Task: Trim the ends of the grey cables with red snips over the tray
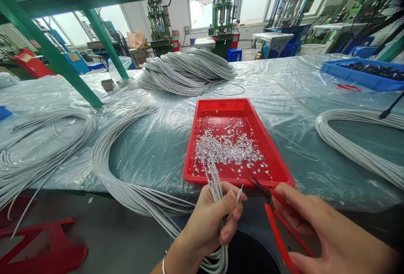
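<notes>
My left hand [212,219] is closed round a bundle of grey cables [215,180], whose stripped ends stick up over the near rim of a red tray [277,156]. One cable end [239,192] is pinched apart between thumb and forefinger. My right hand [328,232] grips red-handled cutters [277,223], the dark tip pointing toward the tray's near edge. The tray holds several small silvery scraps [229,145]. The cable bundle trails down and left off the table edge.
The table is covered in clear plastic sheet [158,147]. Grey cable loops lie at left [47,143], centre-left [107,156], right [353,147], and a coiled pile at the back [186,72]. A blue tray [360,74] sits far right. A green frame post [59,61] slants left.
</notes>
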Available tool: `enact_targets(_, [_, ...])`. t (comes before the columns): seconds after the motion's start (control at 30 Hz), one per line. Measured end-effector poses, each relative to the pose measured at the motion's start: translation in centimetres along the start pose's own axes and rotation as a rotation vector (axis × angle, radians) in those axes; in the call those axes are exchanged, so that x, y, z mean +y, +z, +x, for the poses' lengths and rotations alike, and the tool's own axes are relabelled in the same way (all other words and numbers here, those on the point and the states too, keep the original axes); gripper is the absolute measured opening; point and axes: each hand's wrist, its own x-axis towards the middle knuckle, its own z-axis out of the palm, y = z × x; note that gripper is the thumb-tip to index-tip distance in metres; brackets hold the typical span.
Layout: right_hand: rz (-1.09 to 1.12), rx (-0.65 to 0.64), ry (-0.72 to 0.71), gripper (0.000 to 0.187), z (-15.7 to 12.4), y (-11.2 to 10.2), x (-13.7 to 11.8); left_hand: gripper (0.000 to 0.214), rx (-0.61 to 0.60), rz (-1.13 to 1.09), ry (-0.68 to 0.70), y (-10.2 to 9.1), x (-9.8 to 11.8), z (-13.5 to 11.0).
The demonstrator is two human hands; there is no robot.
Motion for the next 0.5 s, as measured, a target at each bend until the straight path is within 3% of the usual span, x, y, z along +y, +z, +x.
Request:
enact_targets(0.27, [-0.058, -0.124, 0.114, 0.032, 0.3, -0.6, -2.8, 0.026, 0.025, 0.081, 0.086, 0.3, -0.5, 0.1])
enact_targets(0.4, [-0.047, -0.114, 0.136, 0.037, 0.2, -0.5, -2.2, 0.025, 0.041, 0.121, 0.103, 0.2, -0.5, 0.1])
enact_targets(0.5, [-0.06, -0.127, 0.055, 0.035, 0.0, -0.2, -0.9, 0.027, 0.047, 0.147, 0.104, 0.2, -0.5, 0.1])
